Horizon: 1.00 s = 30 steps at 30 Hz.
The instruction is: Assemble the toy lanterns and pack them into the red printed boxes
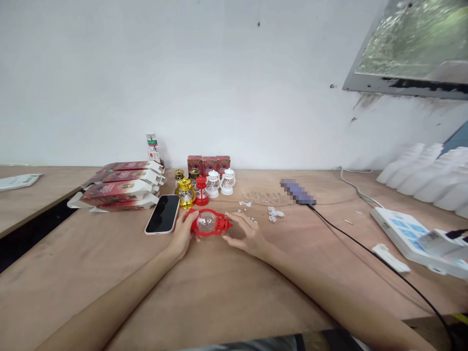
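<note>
A small red toy lantern (pixel 206 222) with a clear globe lies on its side above the table, its pointed top toward the right. My left hand (pixel 183 233) is closed around its base end. The fingers and thumb of my right hand (pixel 249 236) bracket the lantern's top from both sides. What looks like a thin wire handle, faint and partly hidden, is between those fingertips. Just behind stand a gold lantern (pixel 186 194), another red lantern (pixel 201 191) and two white lanterns (pixel 227 183), with darker bronze lanterns (pixel 194 176) farther back.
A phone (pixel 163 214) lies left of my left hand, beside red printed boxes (pixel 119 192). Small red boxes (pixel 209 165) stand by the wall. Wire pieces (pixel 263 197) and white plastic parts (pixel 274 214) lie to the right, near a cabled purple device (pixel 298 191) and power strip (pixel 405 234).
</note>
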Each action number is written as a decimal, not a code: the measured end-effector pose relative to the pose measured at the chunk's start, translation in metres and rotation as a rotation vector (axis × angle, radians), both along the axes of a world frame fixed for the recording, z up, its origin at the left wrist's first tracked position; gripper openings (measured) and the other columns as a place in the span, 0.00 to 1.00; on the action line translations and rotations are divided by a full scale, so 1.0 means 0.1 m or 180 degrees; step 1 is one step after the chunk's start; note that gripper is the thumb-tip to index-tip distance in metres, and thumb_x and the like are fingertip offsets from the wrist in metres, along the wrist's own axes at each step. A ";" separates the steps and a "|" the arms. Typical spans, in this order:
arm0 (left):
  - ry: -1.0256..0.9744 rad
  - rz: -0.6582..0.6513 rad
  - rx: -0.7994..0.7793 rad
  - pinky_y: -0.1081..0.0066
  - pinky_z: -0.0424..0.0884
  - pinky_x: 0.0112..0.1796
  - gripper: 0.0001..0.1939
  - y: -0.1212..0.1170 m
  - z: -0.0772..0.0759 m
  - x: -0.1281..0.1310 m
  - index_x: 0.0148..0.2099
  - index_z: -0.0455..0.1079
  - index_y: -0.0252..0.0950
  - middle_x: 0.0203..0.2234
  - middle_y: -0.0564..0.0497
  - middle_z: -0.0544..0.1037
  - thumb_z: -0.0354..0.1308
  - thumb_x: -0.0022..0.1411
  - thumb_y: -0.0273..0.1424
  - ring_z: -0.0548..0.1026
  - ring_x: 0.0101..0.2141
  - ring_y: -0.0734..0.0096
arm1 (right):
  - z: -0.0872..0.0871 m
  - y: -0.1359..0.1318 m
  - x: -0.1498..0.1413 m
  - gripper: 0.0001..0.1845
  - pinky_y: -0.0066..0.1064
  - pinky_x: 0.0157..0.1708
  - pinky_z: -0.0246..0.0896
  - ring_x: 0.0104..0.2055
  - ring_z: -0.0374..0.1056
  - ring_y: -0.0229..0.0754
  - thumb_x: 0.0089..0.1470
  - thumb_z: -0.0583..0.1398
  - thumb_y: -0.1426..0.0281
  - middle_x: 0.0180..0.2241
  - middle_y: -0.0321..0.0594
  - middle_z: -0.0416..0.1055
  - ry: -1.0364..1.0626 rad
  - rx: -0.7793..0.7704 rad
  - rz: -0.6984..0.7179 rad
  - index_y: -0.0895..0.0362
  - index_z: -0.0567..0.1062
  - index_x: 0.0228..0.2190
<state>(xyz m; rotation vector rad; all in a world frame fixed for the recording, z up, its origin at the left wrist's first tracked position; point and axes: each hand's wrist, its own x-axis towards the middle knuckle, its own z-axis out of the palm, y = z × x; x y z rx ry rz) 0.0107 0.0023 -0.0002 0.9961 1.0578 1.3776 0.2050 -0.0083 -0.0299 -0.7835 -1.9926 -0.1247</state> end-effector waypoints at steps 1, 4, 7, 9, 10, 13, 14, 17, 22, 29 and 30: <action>-0.0057 0.0009 -0.0060 0.80 0.58 0.09 0.18 0.00 0.00 0.00 0.32 0.65 0.34 0.19 0.57 0.68 0.61 0.43 0.41 0.64 0.15 0.78 | 0.00 0.00 0.00 0.27 0.34 0.44 0.68 0.45 0.70 0.43 0.52 0.59 0.65 0.43 0.47 0.71 0.0026 0.0041 0.0044 0.55 0.63 0.53; -0.0200 0.0009 -0.0123 0.80 0.59 0.10 0.17 -0.01 0.01 0.01 0.32 0.65 0.33 0.19 0.57 0.68 0.62 0.42 0.40 0.65 0.16 0.78 | -0.01 0.02 0.00 0.28 0.35 0.44 0.68 0.45 0.70 0.43 0.52 0.60 0.66 0.43 0.47 0.71 0.0139 0.0117 0.0115 0.56 0.62 0.53; -0.0217 0.0012 0.0029 0.80 0.60 0.10 0.20 -0.03 0.03 0.02 0.33 0.65 0.34 0.20 0.57 0.68 0.64 0.40 0.40 0.66 0.16 0.77 | 0.00 0.03 0.00 0.28 0.35 0.45 0.68 0.45 0.70 0.43 0.52 0.60 0.66 0.43 0.46 0.72 0.0125 0.0136 0.0203 0.55 0.61 0.54; -0.0191 0.0000 0.0148 0.79 0.60 0.09 0.21 -0.04 0.04 0.02 0.32 0.64 0.35 0.20 0.58 0.68 0.64 0.38 0.41 0.66 0.16 0.78 | 0.01 0.04 0.01 0.29 0.34 0.45 0.68 0.46 0.69 0.43 0.52 0.60 0.67 0.45 0.47 0.71 0.0113 0.0186 0.0296 0.55 0.61 0.55; -0.0179 -0.0011 0.0194 0.79 0.60 0.09 0.21 -0.04 0.05 0.02 0.31 0.63 0.35 0.20 0.58 0.68 0.65 0.38 0.41 0.65 0.16 0.78 | 0.01 0.04 0.01 0.30 0.33 0.45 0.68 0.47 0.69 0.43 0.52 0.60 0.68 0.45 0.47 0.71 0.0119 0.0206 0.0330 0.55 0.60 0.55; -0.0164 -0.0016 0.0270 0.79 0.61 0.09 0.21 -0.05 0.06 0.02 0.30 0.63 0.35 0.20 0.58 0.68 0.65 0.37 0.42 0.66 0.16 0.78 | 0.01 0.05 0.01 0.31 0.33 0.46 0.67 0.47 0.69 0.43 0.52 0.60 0.68 0.46 0.47 0.71 0.0164 0.0199 0.0363 0.55 0.59 0.56; -0.0171 -0.0012 0.0275 0.79 0.61 0.09 0.21 -0.05 0.06 0.02 0.31 0.63 0.35 0.20 0.58 0.68 0.65 0.37 0.42 0.66 0.16 0.77 | 0.00 0.05 0.01 0.31 0.33 0.46 0.67 0.48 0.69 0.43 0.52 0.60 0.68 0.46 0.47 0.71 0.0170 0.0187 0.0360 0.54 0.59 0.56; -0.0227 -0.0022 0.0264 0.80 0.61 0.09 0.21 -0.06 0.06 0.02 0.31 0.64 0.35 0.20 0.58 0.69 0.65 0.38 0.41 0.66 0.17 0.78 | -0.01 0.06 0.02 0.32 0.33 0.46 0.67 0.47 0.69 0.43 0.51 0.60 0.68 0.46 0.46 0.71 0.0154 0.0191 0.0328 0.54 0.59 0.57; -0.0387 -0.0100 0.0256 0.81 0.60 0.10 0.20 -0.07 0.07 0.03 0.32 0.64 0.35 0.21 0.57 0.71 0.65 0.39 0.40 0.67 0.17 0.78 | 0.00 0.09 0.04 0.31 0.32 0.45 0.68 0.46 0.70 0.42 0.51 0.61 0.68 0.45 0.46 0.71 0.0146 0.0283 0.0291 0.54 0.61 0.56; -0.0764 -0.0394 0.0011 0.82 0.60 0.12 0.15 -0.08 0.07 0.01 0.33 0.66 0.36 0.21 0.58 0.72 0.63 0.45 0.37 0.68 0.16 0.80 | 0.05 0.11 0.09 0.30 0.32 0.44 0.69 0.45 0.70 0.43 0.52 0.61 0.67 0.45 0.50 0.71 0.0048 0.0579 0.0342 0.56 0.62 0.56; -0.0836 -0.0426 -0.0069 0.82 0.61 0.12 0.13 -0.08 0.07 0.01 0.34 0.66 0.35 0.21 0.58 0.73 0.62 0.47 0.36 0.68 0.17 0.79 | 0.06 0.10 0.10 0.30 0.32 0.44 0.69 0.45 0.70 0.43 0.53 0.60 0.66 0.45 0.50 0.70 0.0016 0.0624 0.0327 0.56 0.61 0.56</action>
